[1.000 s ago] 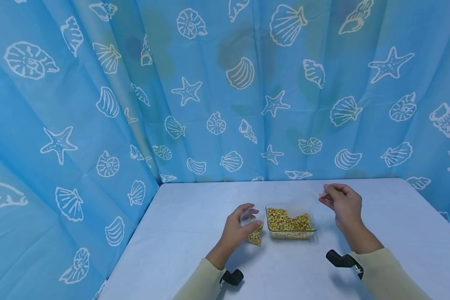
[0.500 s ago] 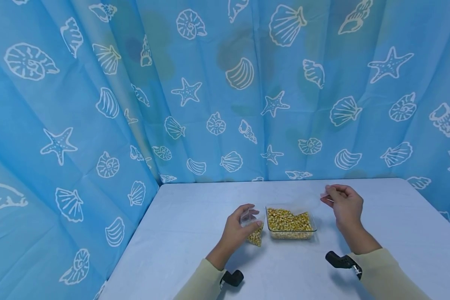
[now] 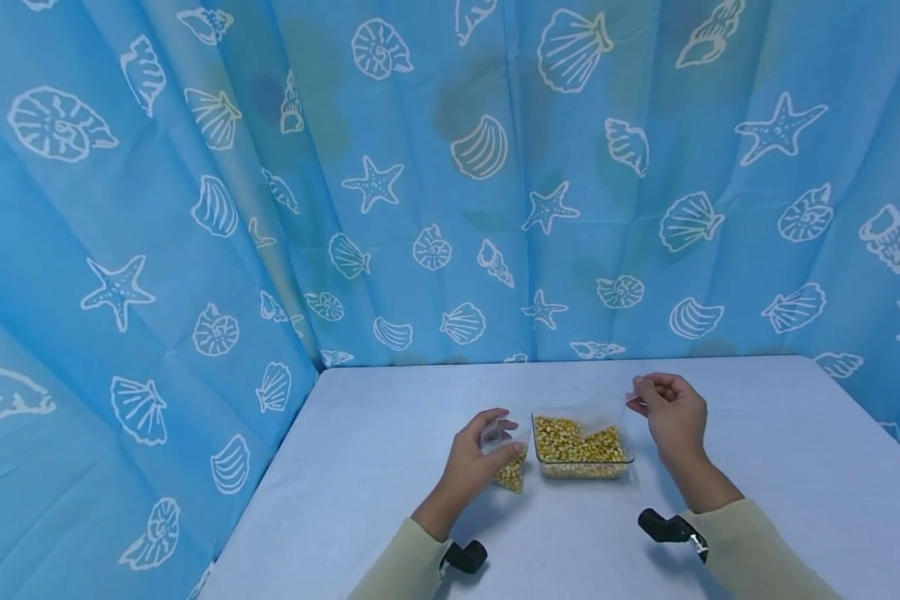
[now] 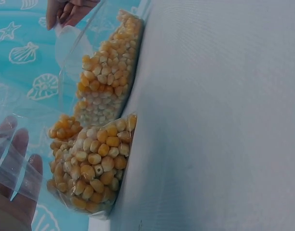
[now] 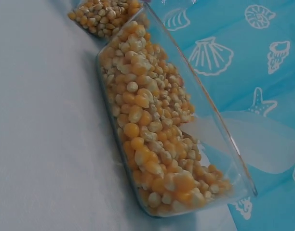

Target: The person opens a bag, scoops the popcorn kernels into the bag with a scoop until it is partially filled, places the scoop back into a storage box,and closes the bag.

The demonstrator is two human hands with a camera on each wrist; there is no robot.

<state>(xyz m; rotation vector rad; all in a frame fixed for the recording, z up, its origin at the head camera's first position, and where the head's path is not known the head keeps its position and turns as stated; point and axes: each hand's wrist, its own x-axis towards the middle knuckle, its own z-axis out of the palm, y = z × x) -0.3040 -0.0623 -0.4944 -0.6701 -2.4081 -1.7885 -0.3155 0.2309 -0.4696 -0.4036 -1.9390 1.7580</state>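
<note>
My left hand (image 3: 474,454) holds a clear plastic bag of corn kernels (image 4: 92,163) around its upper part, thumb on the near side and fingers behind the film. The bag's full bottom rests on the table, close beside the left end of a glass container (image 3: 581,471). Yellow corn kernels (image 5: 147,115) fill much of that container, with a dip at its back right. To the right and slightly behind it, my right hand (image 3: 675,417) pinches the handle of a translucent white scoop (image 5: 253,144). The scoop's front end reaches over the glass rim into the kernels.
A white cloth covers the table (image 3: 390,433). Behind and to the left hang blue curtains (image 3: 420,208) printed with white shells and starfish. Each wrist carries a black camera mount, the right one (image 3: 663,527) low over the cloth.
My right hand has shifted left and slightly down, bringing the scoop further over the container. The left hand and the bag have stayed in place.
</note>
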